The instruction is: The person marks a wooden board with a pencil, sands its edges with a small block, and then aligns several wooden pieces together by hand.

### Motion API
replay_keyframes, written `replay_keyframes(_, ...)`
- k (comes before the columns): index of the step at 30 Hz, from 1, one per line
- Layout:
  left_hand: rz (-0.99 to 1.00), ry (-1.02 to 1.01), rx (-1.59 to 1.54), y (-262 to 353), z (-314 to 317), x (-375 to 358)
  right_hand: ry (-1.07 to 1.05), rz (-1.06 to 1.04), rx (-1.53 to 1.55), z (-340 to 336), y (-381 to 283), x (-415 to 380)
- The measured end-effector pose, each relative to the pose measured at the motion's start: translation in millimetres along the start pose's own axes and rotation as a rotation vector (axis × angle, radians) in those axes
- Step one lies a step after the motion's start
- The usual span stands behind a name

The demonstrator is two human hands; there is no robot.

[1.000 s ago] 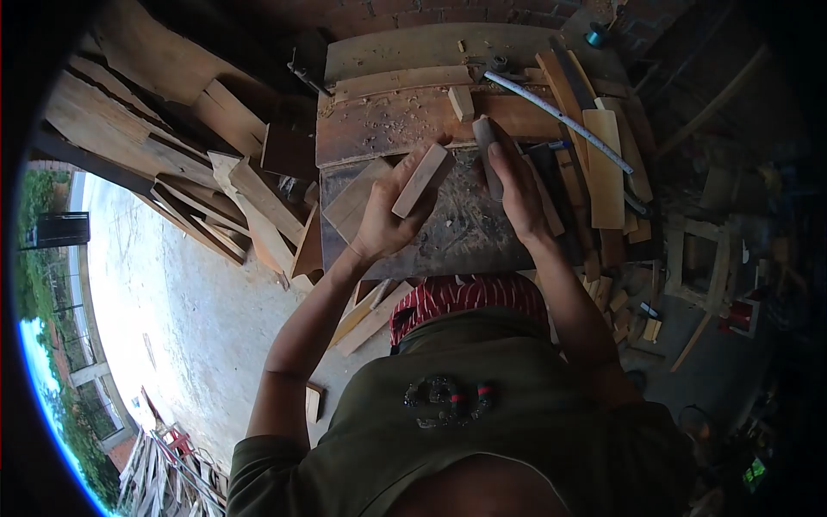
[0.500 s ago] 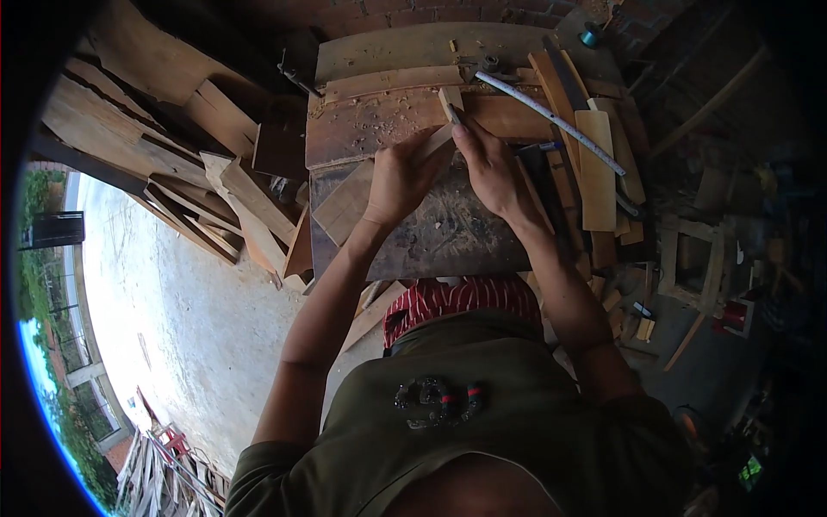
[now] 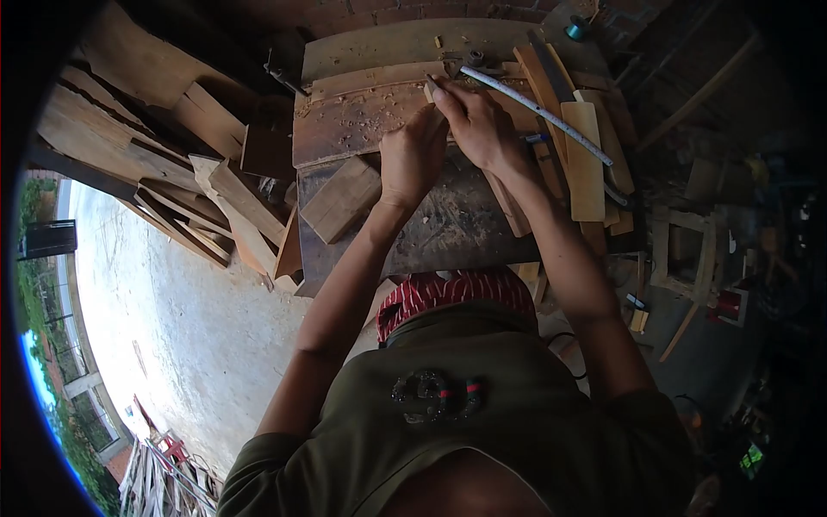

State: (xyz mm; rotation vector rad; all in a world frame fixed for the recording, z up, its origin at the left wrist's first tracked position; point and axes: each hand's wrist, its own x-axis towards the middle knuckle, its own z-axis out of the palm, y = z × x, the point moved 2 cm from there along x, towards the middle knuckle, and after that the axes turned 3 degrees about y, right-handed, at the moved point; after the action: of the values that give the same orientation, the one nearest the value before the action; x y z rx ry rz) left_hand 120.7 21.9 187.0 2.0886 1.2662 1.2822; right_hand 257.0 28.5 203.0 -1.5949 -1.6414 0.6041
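Observation:
My left hand (image 3: 412,157) is closed over the workbench (image 3: 431,233), its fingers curled around a narrow wooden strip, mostly hidden. The pale end of a wood piece (image 3: 428,92) shows just beyond the fingertips. Touching or nearly touching the left, my right hand (image 3: 479,127) pinches a thin, dark-tipped tool (image 3: 432,80); its exact kind is hidden by the fingers. A flat wooden block (image 3: 341,199) lies left of my left wrist. Under my right forearm another wooden strip (image 3: 510,205) rests on the bench.
A speckled white rod (image 3: 538,112) lies slantwise across boards (image 3: 587,164) at the bench's right. Wood shavings (image 3: 362,116) litter the raised plank at the back. Offcuts (image 3: 245,202) are piled on the left, and a wooden frame (image 3: 685,250) stands at right.
Both hands have moved slightly forward and left, closer together. The strip seen in my left hand is now mostly covered. The view has shifted a little.

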Motion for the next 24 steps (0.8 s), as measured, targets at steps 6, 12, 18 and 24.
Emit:
replay_keyframes(6,-0.146,0.046,0.091,-9,11,10,0.189,-0.137,-0.236,11,-25,-19)
replay_keyframes(12,-0.016,0.194,-0.020,1,26,-6,0.055,0.094,-0.116,10,1,18)
replay_keyframes(18,-0.082,0.201,-0.101,9,45,-4,0.000,0.156,-0.058,-4,19,26)
replay_keyframes(24,-0.123,0.227,-0.108,-2,47,-6,0.140,0.128,-0.227,-3,-13,-9)
